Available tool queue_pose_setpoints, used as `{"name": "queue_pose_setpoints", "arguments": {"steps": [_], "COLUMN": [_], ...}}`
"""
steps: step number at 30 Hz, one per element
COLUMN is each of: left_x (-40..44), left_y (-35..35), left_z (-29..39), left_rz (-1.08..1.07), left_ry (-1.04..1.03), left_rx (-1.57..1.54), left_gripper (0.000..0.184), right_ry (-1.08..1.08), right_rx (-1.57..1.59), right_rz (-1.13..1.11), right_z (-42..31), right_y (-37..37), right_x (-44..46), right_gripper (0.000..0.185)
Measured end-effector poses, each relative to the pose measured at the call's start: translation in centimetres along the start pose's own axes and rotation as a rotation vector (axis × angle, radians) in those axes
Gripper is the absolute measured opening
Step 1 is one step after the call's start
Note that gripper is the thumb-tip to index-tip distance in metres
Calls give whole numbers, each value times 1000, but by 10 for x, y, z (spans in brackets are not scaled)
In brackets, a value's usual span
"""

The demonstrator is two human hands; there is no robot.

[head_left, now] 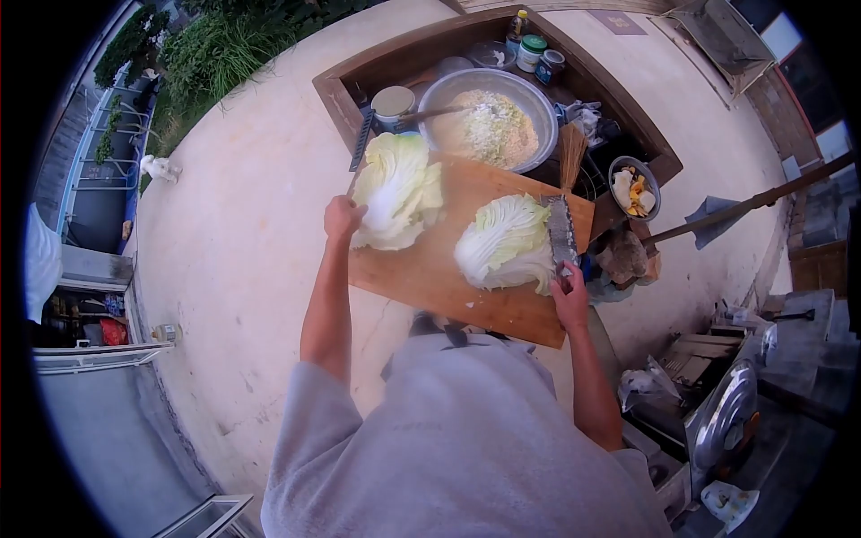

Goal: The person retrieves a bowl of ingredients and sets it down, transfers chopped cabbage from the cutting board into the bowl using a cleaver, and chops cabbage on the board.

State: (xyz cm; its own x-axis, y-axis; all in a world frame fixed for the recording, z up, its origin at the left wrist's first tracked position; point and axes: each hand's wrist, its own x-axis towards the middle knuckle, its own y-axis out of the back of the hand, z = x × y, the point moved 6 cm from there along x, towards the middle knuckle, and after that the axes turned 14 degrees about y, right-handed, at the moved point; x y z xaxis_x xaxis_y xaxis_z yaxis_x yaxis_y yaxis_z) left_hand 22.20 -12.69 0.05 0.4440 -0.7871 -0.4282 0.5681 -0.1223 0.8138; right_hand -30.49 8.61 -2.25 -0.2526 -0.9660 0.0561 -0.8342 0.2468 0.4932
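Two pale green-and-white pieces of napa cabbage lie on a wooden board (475, 309). My left hand (343, 218) is closed beside the left cabbage (395, 193), at the lower end of a dark, narrow strip-like tool (361, 139) along the board's left edge; its fingers partly hide what they grip. My right hand (569, 280) has its fingers bent at the lower end of a flat, textured metal tool (561, 229). That tool stands against the right side of the other cabbage (504, 242). A large metal bowl (546, 112) of chopped, pale mixture sits beyond the board.
A wooden tray table (619, 72) holds several jars, a bottle (517, 29), a white tub (393, 101) and a straw brush (571, 154). At right are a small bowl (635, 186) of cut pieces and a slanting pole (753, 199). A small white dog (160, 168) stands left.
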Motion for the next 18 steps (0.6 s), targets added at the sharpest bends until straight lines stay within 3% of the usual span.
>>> {"name": "queue_pose_setpoints", "arguments": {"steps": [6,9,13,17,18], "left_x": [5,45,21,13,7], "left_y": [-6,-19,16,46,52], "left_z": [-15,-39,-18,1,6], "left_rz": [248,-19,-225,-386,-408], "left_ry": [-56,48,145,17,2], "left_rx": [-280,-484,-901,-1092,-1135], "left_gripper": [36,31,20,15,23], "right_ry": [-13,-18,-16,-17,-20], "right_rx": [-57,-76,-121,-124,-118], "right_rz": [1,1,-1,3,4], "right_z": [0,1,0,3,3], "right_y": [0,0,-1,-2,-2], "right_x": [-1,-1,-1,-1,-1], "right_gripper": [54,54,53,54,54]}}
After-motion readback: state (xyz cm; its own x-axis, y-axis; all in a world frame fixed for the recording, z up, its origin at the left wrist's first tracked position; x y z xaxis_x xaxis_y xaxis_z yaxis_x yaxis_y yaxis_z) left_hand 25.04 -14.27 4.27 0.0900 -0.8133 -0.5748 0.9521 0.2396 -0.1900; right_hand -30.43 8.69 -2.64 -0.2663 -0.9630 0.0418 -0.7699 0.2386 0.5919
